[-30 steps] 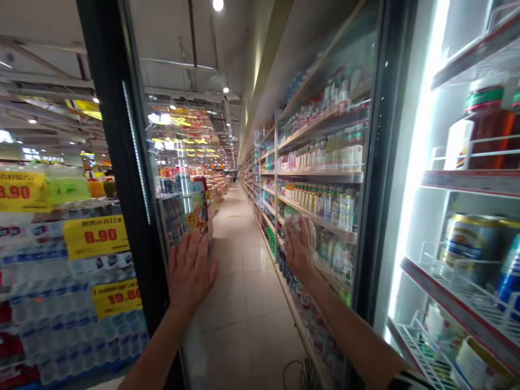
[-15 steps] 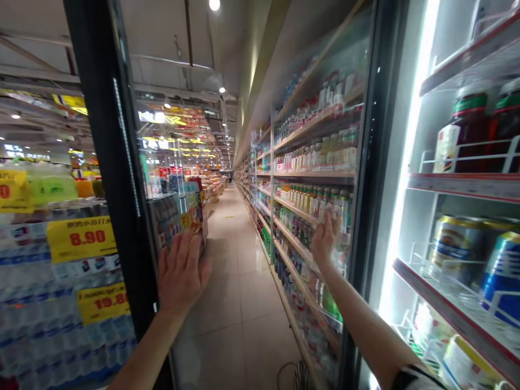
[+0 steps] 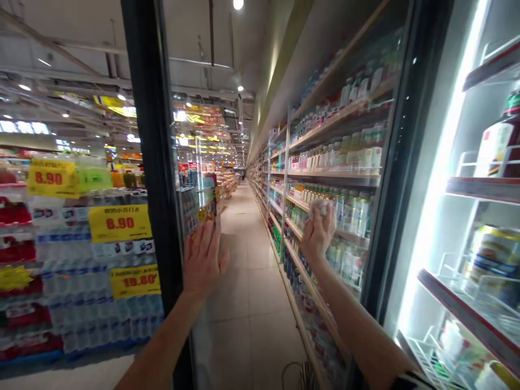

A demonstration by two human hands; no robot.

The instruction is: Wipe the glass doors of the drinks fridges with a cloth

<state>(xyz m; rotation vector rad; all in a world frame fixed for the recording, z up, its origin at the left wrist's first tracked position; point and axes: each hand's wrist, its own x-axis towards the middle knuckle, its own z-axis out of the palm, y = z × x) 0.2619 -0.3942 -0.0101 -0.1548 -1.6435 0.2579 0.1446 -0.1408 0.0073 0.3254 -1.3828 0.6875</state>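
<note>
I stand behind an open glass fridge door (image 3: 252,303) and see the shop aisle through it. My left hand (image 3: 203,260) lies flat on the glass near the door's black left frame (image 3: 152,162), fingers stretched out. My right hand (image 3: 318,233) is pressed against the glass further right, at chest height. Its fingers are closed on a crumpled whitish cloth (image 3: 320,208). The door's black right frame (image 3: 400,179) stands just right of that hand.
The lit fridge interior (image 3: 455,162) is at the right, with dark red bottles (image 3: 501,141) on an upper shelf and cans (image 3: 493,257) on wire racks below. Drink shelves (image 3: 337,162) line the aisle. Stacked water packs with yellow price tags (image 3: 119,223) stand left.
My right hand with the cloth has moved up and to the right across the glass, then dipped slightly. My left hand stays flat on the glass.
</note>
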